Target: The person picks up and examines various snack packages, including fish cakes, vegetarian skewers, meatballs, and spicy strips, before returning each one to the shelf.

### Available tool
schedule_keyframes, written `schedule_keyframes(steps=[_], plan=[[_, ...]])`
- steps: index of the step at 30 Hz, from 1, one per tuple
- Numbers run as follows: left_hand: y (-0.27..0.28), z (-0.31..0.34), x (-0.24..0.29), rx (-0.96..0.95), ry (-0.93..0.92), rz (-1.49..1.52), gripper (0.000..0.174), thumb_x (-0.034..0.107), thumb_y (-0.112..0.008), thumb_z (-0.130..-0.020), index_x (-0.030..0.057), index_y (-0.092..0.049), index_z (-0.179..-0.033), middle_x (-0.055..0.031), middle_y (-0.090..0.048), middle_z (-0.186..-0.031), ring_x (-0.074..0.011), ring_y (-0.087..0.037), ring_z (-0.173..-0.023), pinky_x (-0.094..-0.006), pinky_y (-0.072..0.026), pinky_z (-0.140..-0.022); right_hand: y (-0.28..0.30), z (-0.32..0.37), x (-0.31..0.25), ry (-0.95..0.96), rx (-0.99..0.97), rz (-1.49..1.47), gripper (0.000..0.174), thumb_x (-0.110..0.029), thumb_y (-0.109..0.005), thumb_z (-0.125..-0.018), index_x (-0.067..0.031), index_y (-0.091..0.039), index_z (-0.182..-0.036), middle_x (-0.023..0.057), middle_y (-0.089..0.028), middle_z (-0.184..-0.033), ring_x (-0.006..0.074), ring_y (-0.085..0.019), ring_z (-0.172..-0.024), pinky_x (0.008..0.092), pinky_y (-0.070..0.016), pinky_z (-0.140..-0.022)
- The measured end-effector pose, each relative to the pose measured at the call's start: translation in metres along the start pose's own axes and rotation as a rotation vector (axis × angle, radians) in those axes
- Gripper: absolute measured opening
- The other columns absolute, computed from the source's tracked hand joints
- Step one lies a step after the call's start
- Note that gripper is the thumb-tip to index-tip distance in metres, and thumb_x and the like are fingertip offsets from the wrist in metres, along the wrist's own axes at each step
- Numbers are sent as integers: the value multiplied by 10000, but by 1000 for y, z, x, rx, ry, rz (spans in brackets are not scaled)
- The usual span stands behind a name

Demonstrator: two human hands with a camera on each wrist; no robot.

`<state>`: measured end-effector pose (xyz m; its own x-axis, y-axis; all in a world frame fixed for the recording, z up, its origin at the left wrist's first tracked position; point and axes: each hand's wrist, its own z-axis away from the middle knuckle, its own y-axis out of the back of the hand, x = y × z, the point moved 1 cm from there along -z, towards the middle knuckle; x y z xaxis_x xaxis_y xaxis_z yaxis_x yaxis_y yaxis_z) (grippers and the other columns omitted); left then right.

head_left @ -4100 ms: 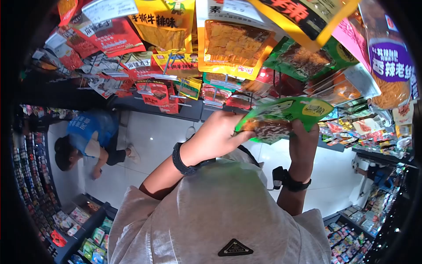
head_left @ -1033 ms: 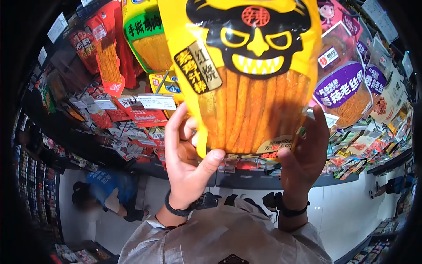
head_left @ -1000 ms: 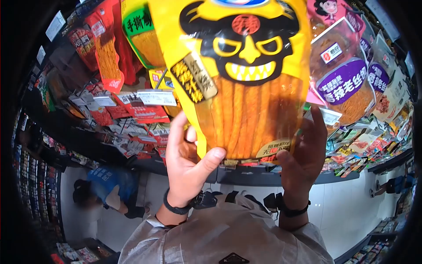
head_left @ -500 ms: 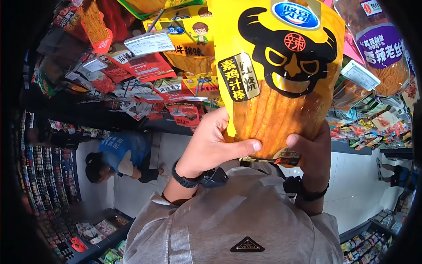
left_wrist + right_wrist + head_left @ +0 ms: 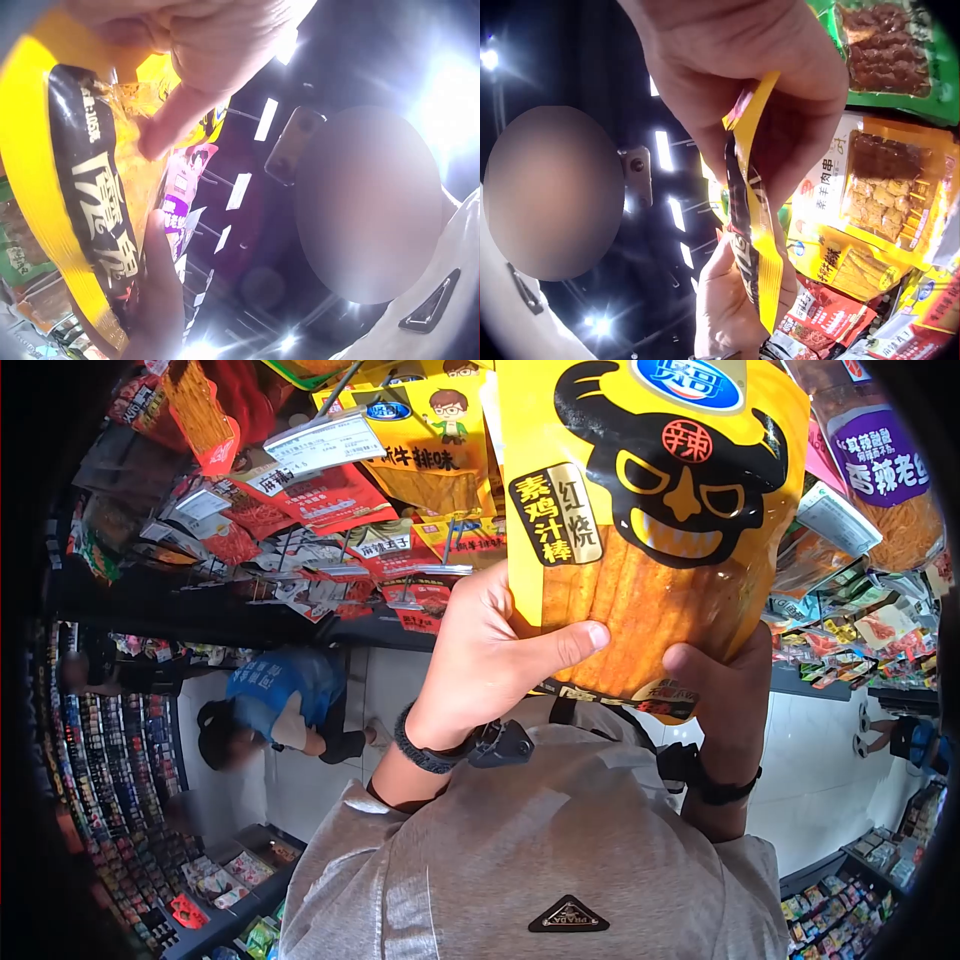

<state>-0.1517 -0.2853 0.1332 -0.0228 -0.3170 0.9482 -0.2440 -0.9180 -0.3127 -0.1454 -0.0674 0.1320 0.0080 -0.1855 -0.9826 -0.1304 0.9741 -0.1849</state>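
Note:
Both hands hold a yellow snack bag (image 5: 650, 595) by its lower part, its front with a black horned mask and orange-brown sticks turned to the head camera. My left hand (image 5: 490, 660) grips the lower left side, thumb across the clear front and fingers hidden behind. At the lower right corner my right hand (image 5: 730, 685) pinches the bag, thumb on the front. The left wrist view shows the black bottom panel with white characters on the bag (image 5: 105, 187). Seen edge-on in the right wrist view, the bag (image 5: 761, 247) lies between both hands.
Hanging snack packs surround the bag: a yellow pack (image 5: 430, 450), a red pack (image 5: 330, 500) and a purple-labelled pack (image 5: 885, 460). Price tags (image 5: 320, 440) stick out on hooks. A person in a blue top (image 5: 285, 695) bends at the left of the aisle, and another stands far right.
About four seconds ago the hands held a green pack; since one second ago they hold the yellow bag. The bag has shifted right in the head view, and the thumbs now lie higher across its front.

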Motion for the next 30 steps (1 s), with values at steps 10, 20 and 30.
schedule_keyframes(steps=[10,20,30], plan=[[-16,-9,-10,0,-46,-181,392,21,-805,-853,-15,-646,-1210,-51,-720,-1119,-95,-645,-993,-296,-541,-869,12,-6,-7,-19,40,103,414,-91,-842,-787,35,-682,-1148,85,-747,-1027,133,-702,-911,289,-565,-800],[-11,-15,2,16,-223,-437,292,126,-845,-829,-7,-715,-1053,-72,-758,-917,-100,-700,-807,-286,-559,-732,18,-30,-22,245,133,91,368,-61,-819,-780,30,-679,-1108,67,-735,-1013,134,-687,-892,285,-563,-793],[12,-24,-2,75,-781,-595,985,104,-862,-796,108,-278,-1589,-310,-436,-1490,-416,-549,-1287,-457,-471,-1027,5,-53,-76,351,194,123,387,-115,-715,-803,49,-619,-1140,49,-695,-1028,132,-658,-903,278,-518,-819]])
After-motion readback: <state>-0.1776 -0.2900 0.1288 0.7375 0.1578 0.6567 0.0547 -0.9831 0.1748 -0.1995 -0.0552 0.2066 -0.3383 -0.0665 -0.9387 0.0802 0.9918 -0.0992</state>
